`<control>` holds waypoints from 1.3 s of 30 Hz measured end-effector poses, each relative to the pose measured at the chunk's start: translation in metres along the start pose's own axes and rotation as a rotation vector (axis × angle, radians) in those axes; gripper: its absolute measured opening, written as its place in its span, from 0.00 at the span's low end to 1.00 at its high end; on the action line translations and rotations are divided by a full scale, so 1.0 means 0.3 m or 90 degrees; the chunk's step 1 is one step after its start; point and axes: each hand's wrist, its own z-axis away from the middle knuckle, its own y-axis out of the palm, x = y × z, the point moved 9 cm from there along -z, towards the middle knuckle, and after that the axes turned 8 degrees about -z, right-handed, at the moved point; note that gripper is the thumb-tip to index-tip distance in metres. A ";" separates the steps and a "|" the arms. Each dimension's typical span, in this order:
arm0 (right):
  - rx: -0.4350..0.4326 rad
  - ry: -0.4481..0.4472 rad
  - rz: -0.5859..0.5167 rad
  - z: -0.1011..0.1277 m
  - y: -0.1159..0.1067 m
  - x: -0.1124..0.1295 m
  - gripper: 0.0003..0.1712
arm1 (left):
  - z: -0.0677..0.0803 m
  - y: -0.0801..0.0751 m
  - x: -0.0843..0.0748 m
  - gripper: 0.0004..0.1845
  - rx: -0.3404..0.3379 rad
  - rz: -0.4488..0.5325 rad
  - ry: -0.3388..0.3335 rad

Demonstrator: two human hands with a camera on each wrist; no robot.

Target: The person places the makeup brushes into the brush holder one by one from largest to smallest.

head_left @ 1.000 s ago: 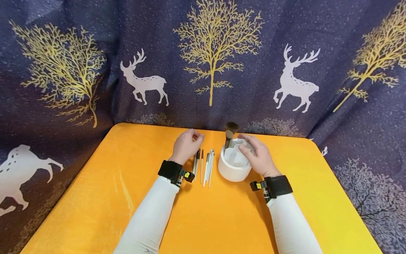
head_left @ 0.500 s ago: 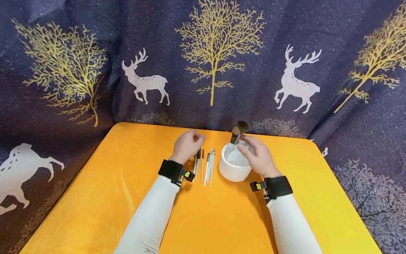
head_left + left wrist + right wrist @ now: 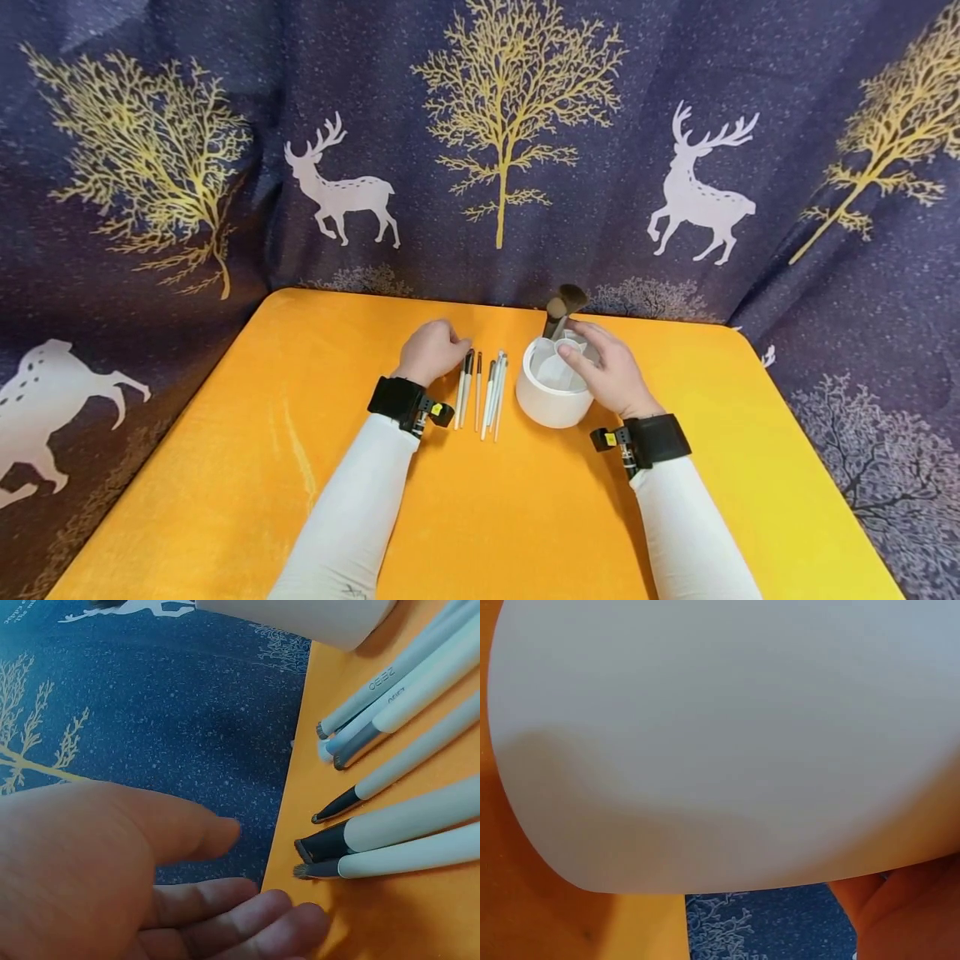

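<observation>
Left hand [image 3: 431, 352] drew back (beside brushes [image 3: 480, 387]); right hand [image 3: 611, 372] on holder [image 3: 551, 400].

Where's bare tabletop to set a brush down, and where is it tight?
Bare table shows between the two sleeves in front, left of the left hand, and right of the right hand. It is tight between the loose brushes and the white holder.

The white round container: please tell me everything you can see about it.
The white round container stands upright on the orange table, right of the loose brushes. It looks like matte plastic, with inner dividers. Two dark-bristled brushes stand in its far compartment. The right hand grips its rim.
</observation>
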 end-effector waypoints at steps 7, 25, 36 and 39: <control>-0.015 -0.009 -0.023 -0.001 -0.003 -0.016 0.35 | -0.001 0.038 0.008 0.30 0.071 -0.009 -0.012; -0.013 -0.009 -0.024 -0.004 -0.004 -0.026 0.34 | 0.033 0.065 -0.002 0.27 0.135 0.004 -0.015; -0.012 0.001 -0.028 0.000 -0.003 -0.024 0.34 | 0.037 0.074 0.003 0.27 0.138 0.007 -0.024; -0.011 0.000 -0.029 0.000 -0.001 -0.022 0.34 | 0.040 0.073 0.003 0.25 0.132 0.005 -0.030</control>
